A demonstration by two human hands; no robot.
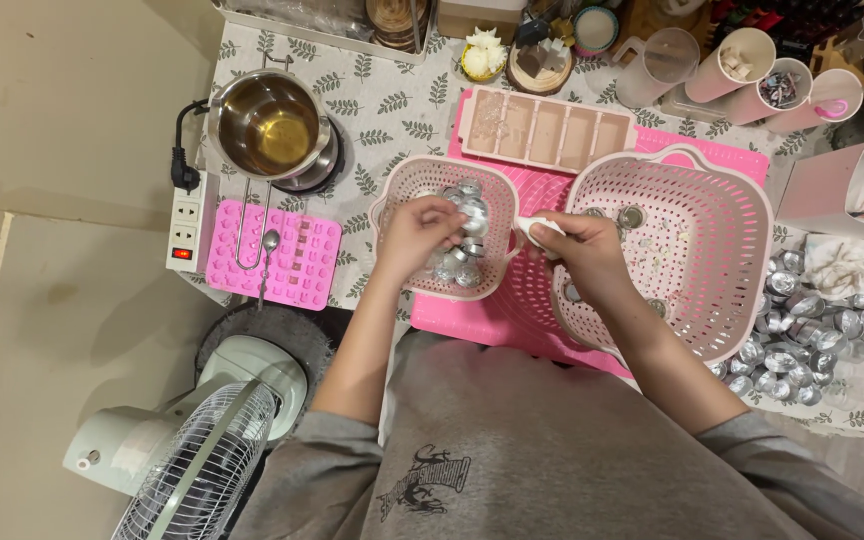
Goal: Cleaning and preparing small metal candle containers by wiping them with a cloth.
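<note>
While the left hand (414, 235) curls its fingers over small metal candle cups (464, 232) heaped in a small pink basket (407, 180) on the desk, the right hand (584, 255) pinches a white piece (535, 228) at the large pink basket (727, 200). Thin and light, the cups likely dent and slip; grip by the rim.

My tabletop (392, 100), under a leaf-print cloth, carries a pink mat (512, 200), a pink mould (292, 262) and a steel pot (267, 125) on its warmer. A white power strip (187, 232) lies at the edge, and a heap of foil cups (812, 340) lies beside the mat.
</note>
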